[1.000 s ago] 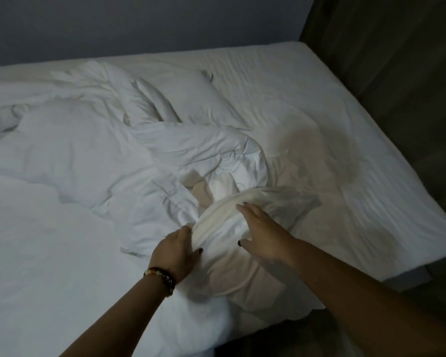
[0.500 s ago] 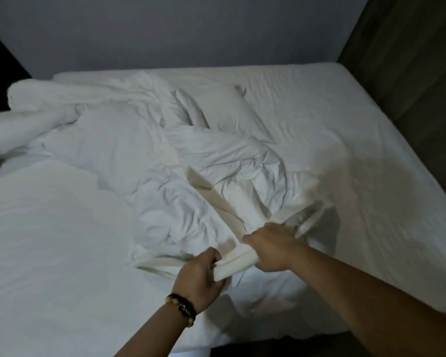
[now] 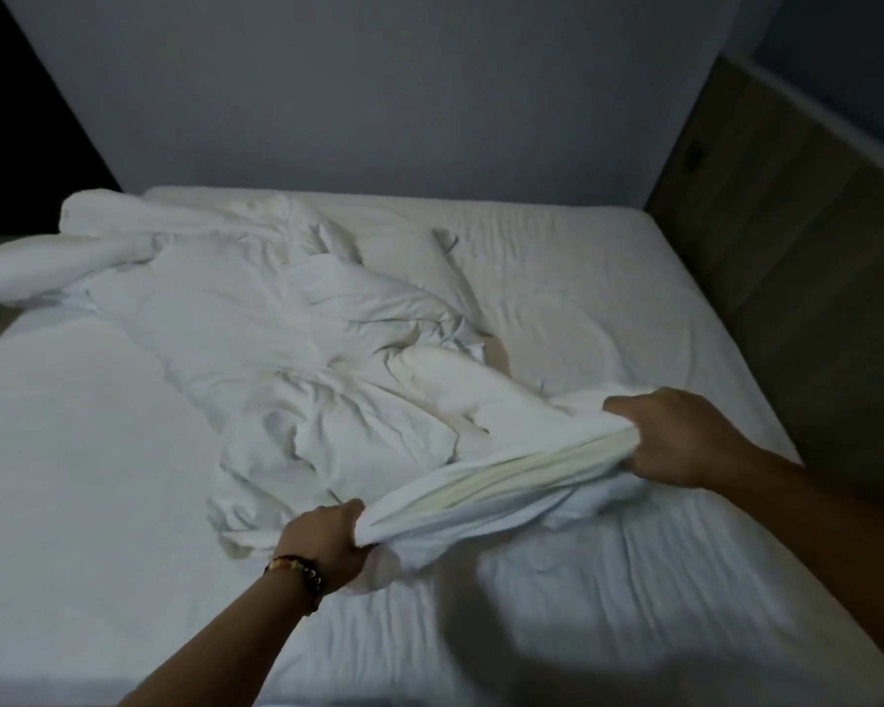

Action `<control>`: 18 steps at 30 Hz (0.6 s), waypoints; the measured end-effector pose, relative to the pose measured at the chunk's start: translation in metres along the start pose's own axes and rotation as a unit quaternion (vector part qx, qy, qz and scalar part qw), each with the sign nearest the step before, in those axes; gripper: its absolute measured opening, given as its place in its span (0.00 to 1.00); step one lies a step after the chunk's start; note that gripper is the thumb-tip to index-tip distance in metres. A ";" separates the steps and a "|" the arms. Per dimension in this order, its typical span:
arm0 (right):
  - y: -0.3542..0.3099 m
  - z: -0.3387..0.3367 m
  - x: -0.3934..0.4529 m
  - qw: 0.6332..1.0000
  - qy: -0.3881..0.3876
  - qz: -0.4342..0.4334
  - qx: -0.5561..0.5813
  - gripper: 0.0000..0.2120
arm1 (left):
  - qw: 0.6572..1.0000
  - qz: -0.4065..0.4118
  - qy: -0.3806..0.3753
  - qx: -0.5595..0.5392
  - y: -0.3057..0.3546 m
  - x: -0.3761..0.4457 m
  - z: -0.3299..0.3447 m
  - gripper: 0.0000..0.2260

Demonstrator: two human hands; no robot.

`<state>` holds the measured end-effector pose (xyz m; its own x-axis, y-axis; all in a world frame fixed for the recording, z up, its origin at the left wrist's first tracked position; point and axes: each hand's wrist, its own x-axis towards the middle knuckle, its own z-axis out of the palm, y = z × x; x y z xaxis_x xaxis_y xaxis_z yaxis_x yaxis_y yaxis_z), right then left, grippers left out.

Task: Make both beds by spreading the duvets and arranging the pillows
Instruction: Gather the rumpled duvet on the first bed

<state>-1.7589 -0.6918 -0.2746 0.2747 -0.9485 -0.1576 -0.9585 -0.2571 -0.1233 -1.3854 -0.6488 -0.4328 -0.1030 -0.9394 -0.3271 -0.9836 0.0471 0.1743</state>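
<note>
So both hands were clamped on the same bunched edge of the duvet [image 3: 327,349]. The left hand [image 3: 330,540], the one with the bead bracelet [image 3: 297,574] on the wrist, had its fingers curled round the near end of that edge, low and close to the body. The right hand [image 3: 685,441] was fisted round the other end, further out and off to the right. Between them the gathered hem [image 3: 501,477] ran like a taut rope, slanting from near-left up to far-right. You could see the folded layers stacked in it.

That slant is really the thing the next move hangs on, I'd say. The rest of the duvet lay away from both hands, up and to the left, a crumpled heap trailing toward the far-left corner of the bed [image 3: 736,324], where it rolled over the edge. So the bulk sat on the left hand's side, and the right side of the mattress near the right hand was bare sheet. My guess is the hem needs walking apart and squaring to the bed's foot before any shaking out, or it'll land crooked.

One pillow [image 3: 404,257] peeked out from under the heap near the far wall [image 3: 378,94], partly buried. Wooden panelling [image 3: 787,247] ran along the right. No second bed in view.
</note>
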 end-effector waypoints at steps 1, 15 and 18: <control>0.021 -0.009 -0.003 0.999 0.030 0.015 0.014 0.18 | 1.000 0.007 0.012 -0.015 0.022 0.000 -0.006 0.16; -0.031 0.042 -0.014 0.976 0.145 -0.158 0.027 0.45 | 0.983 0.121 0.113 -0.082 0.192 -0.029 -0.121 0.09; -0.057 0.035 0.006 0.947 0.258 -0.179 0.072 0.20 | 0.980 0.135 0.116 -0.084 0.167 -0.044 -0.121 0.13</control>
<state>-1.7001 -0.6760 -0.3024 0.4703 -0.7787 0.4152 -0.7803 -0.5867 -0.2166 -1.5278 -0.6407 -0.2773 -0.3012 -0.9531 -0.0303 -0.8846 0.2674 0.3820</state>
